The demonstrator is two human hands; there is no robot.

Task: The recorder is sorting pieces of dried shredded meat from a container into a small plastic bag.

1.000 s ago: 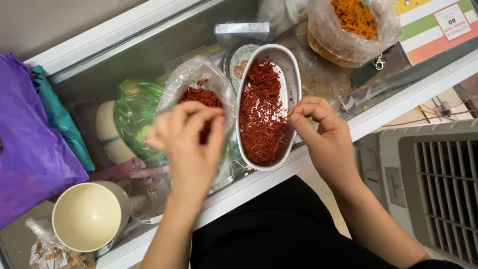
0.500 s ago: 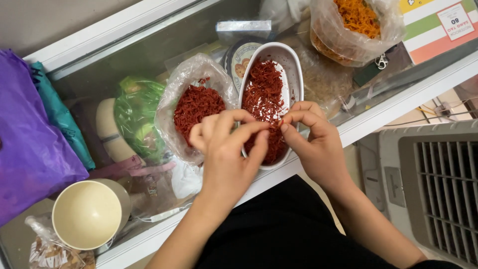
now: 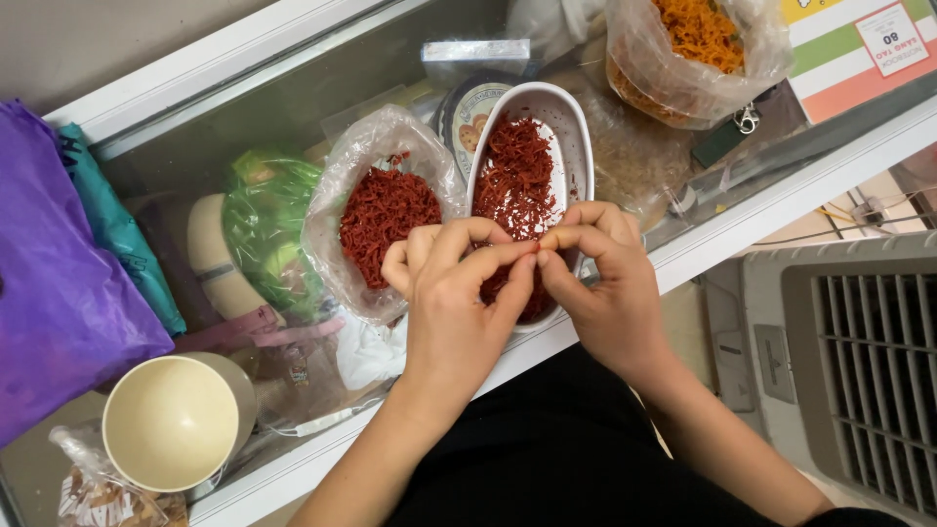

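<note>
1. I am seeing the left hand (image 3: 459, 293) and right hand (image 3: 600, 283) pinching together over the oval tray (image 3: 576, 127), fingertips closed on a small red shred.
2. The tray is lying part-filled; the clear bag (image 3: 381, 210) beside it is holding plenty more.

The oval dish (image 3: 576, 127) is white inside and holds dark red shreds (image 3: 515, 181). Beside it, a clear plastic bag (image 3: 337, 220) carries shreds of the same deep red. A second clear bag (image 3: 683, 59) near the top holds bright orange shreds. The cup (image 3: 174, 422) at the lower left is pale cream all over. A purple bag (image 3: 54, 283) lies at the far left, with a teal one (image 3: 117, 229) beside it. A green wrapper (image 3: 264, 220) shows through the glass. The box (image 3: 859, 44) in the top corner has white, green and salmon stripes. The appliance (image 3: 849, 361) with the slatted grille is light grey, and the clothing (image 3: 576, 459) below the hands is black
</note>
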